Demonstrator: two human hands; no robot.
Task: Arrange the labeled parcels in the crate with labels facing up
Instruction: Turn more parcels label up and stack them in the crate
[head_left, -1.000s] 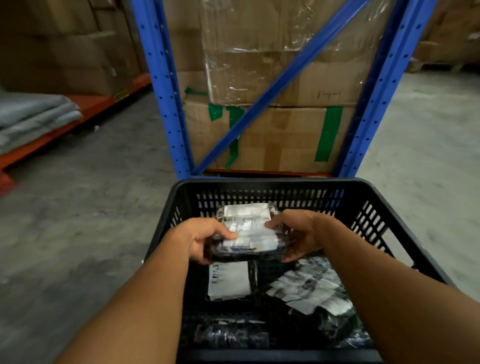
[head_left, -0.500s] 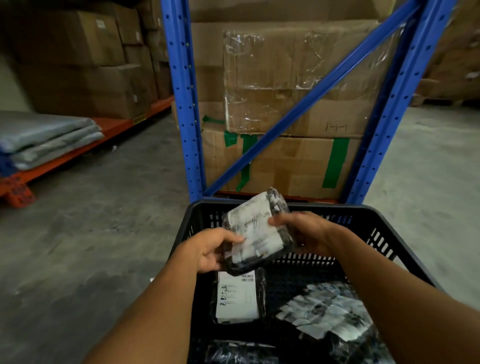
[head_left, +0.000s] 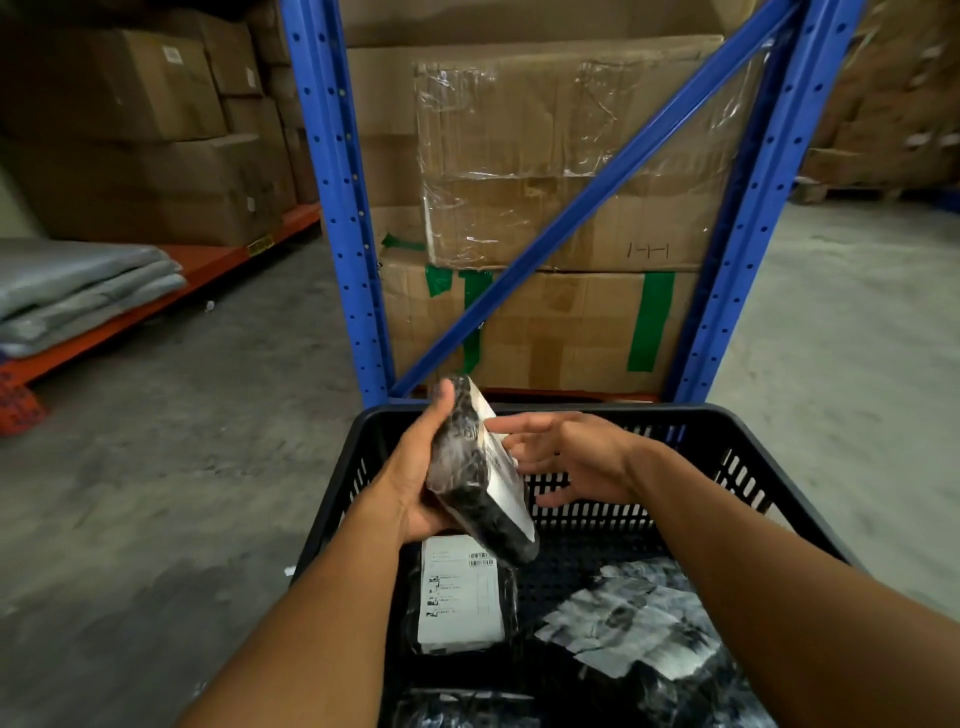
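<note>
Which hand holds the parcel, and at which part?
The left hand holds the black parcel by its unlabelled back; the right hand is open beside it.

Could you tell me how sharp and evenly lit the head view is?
Head view: dim warehouse light; the held parcel is motion-blurred, the flat parcel's label readable as print only; wide-angle bending at the edges; glare on the plastic wrap.

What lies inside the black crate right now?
In the crate: a flat parcel label up, a crumpled-label parcel, another at the near edge. The arms hide the corners.
</note>
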